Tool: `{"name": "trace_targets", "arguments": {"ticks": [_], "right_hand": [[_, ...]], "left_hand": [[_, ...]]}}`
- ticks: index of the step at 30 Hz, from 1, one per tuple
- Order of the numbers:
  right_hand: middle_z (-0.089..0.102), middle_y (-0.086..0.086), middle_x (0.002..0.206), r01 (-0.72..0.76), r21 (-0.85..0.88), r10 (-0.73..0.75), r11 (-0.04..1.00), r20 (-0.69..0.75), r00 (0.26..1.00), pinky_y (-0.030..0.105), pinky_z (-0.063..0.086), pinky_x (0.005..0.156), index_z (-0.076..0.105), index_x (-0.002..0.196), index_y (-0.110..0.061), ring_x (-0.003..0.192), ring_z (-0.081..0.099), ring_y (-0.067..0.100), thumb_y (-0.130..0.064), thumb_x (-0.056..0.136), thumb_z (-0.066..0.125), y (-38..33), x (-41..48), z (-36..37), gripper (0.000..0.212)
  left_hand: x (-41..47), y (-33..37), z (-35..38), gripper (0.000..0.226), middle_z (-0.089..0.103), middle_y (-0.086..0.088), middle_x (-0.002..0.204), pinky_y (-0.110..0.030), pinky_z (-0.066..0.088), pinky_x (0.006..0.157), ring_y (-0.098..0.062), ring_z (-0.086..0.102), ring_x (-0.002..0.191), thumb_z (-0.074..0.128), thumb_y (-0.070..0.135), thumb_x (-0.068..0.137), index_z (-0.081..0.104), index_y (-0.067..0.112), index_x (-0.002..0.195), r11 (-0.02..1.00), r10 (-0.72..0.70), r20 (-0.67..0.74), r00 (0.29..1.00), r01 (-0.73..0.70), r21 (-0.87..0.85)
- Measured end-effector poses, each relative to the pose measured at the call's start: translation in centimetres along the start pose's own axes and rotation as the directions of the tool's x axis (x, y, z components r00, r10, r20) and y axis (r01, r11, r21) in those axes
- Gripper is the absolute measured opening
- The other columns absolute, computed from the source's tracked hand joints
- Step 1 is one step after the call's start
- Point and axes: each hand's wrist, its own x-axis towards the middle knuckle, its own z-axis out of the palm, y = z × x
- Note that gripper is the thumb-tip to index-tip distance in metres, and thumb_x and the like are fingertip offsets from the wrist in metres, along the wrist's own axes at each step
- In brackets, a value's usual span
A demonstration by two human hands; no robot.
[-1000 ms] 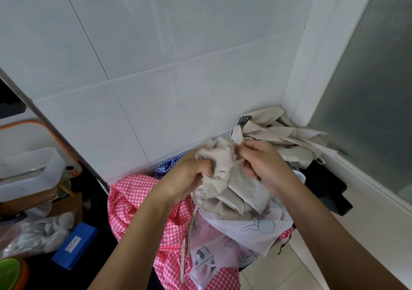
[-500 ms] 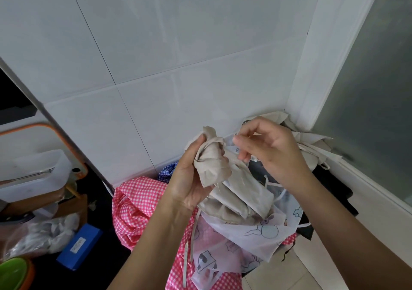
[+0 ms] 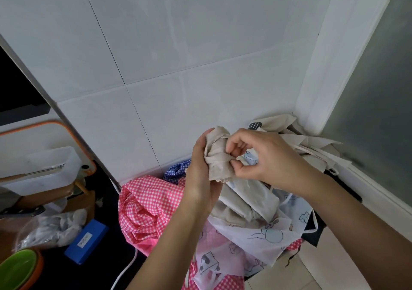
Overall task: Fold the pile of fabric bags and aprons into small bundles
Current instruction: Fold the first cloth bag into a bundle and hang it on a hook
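Observation:
A beige fabric bag [image 3: 219, 162], rolled into a bundle, is held upright over the pile. My left hand [image 3: 199, 176] grips the bundle from the left side. My right hand [image 3: 265, 158] pinches its wrapped upper part with thumb and fingertips. The bundle's lower end [image 3: 252, 200] hangs down toward the pile. Below lies a pink checked apron [image 3: 147, 205], a white printed fabric piece [image 3: 263, 236] and a blue checked cloth [image 3: 176, 170]. More beige bags [image 3: 312, 144] lie crumpled in the corner.
White tiled wall [image 3: 178, 55] right behind the pile, a frosted glass panel [image 3: 374, 102] on the right. On the left a white tray with orange rim [image 3: 44, 155], a blue box [image 3: 87, 240], a green bowl [image 3: 15, 269] and a plastic bag [image 3: 51, 229].
My right hand came back down onto the bundle and now pinches its upper part. My left hand kept its hold on the bundle and stayed raised.

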Motion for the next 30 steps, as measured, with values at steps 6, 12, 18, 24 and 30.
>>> {"name": "trace_targets", "arguments": {"ticks": [6, 12, 18, 24, 30], "right_hand": [[0.062, -0.008, 0.076, 0.057, -0.037, -0.062, 0.998, -0.183, 0.981, 0.004, 0.040, 0.070, 0.064, 0.084, -0.010, 0.073, 0.057, 0.002, 0.004, 0.071, 0.068, 0.1, 0.3, 0.2, 0.020], [0.054, -0.007, 0.078, 0.131, -0.071, -0.144, 0.989, -0.229, 0.963, 0.005, 0.037, 0.070, 0.056, 0.079, -0.008, 0.073, 0.051, 0.001, -0.006, 0.072, 0.055, 0.1, 0.5, 0.3, 0.007], [0.049, -0.001, 0.087, 0.126, -0.016, -0.126, 0.992, -0.228, 0.966, 0.009, 0.039, 0.073, 0.047, 0.087, -0.012, 0.078, 0.052, 0.008, 0.002, 0.069, 0.057, 0.6, 0.2, 1.2, 0.025], [0.041, 0.000, 0.105, 0.115, -0.043, -0.123, 0.992, -0.294, 0.948, 0.011, 0.041, 0.083, 0.048, 0.108, -0.017, 0.088, 0.052, 0.007, 0.000, 0.063, 0.063, 1.1, 0.5, 1.7, 0.051], [0.049, -0.011, 0.079, 0.105, -0.068, -0.120, 0.992, -0.286, 0.951, 0.006, 0.033, 0.067, 0.054, 0.082, -0.009, 0.072, 0.044, -0.002, -0.015, 0.071, 0.059, 0.4, 1.0, 1.5, 0.014]], "left_hand": [[-0.5, 0.3, -0.1, 0.042, 0.065, -0.021, 0.096, -0.034, 0.054, 0.065, -0.028, 0.067, 0.085, 0.035, 0.019, 0.082, 0.069, -0.001, 0.095, 0.986, 0.005, 0.163, 0.987, 0.022, -0.164], [-1.2, 0.3, 0.7, 0.041, 0.060, -0.018, 0.108, -0.036, 0.042, 0.081, -0.028, 0.056, 0.101, 0.037, 0.027, 0.089, 0.065, 0.002, 0.106, 0.961, 0.054, 0.140, 0.989, -0.014, -0.275], [-1.0, 1.3, 0.7, 0.048, 0.067, -0.011, 0.098, -0.030, 0.048, 0.074, -0.021, 0.064, 0.086, 0.036, 0.035, 0.087, 0.074, 0.008, 0.097, 0.981, 0.017, 0.138, 0.990, 0.010, -0.194], [-0.7, 1.9, 1.1, 0.048, 0.068, -0.015, 0.099, -0.031, 0.053, 0.080, -0.024, 0.065, 0.090, 0.031, 0.033, 0.094, 0.066, 0.003, 0.108, 0.996, 0.042, 0.047, 0.998, -0.038, -0.085], [-0.6, 1.8, 1.3, 0.046, 0.069, -0.017, 0.089, -0.034, 0.058, 0.070, -0.030, 0.067, 0.085, 0.031, 0.018, 0.095, 0.074, 0.001, 0.092, 0.998, 0.059, 0.038, 0.998, -0.057, -0.038]]}}
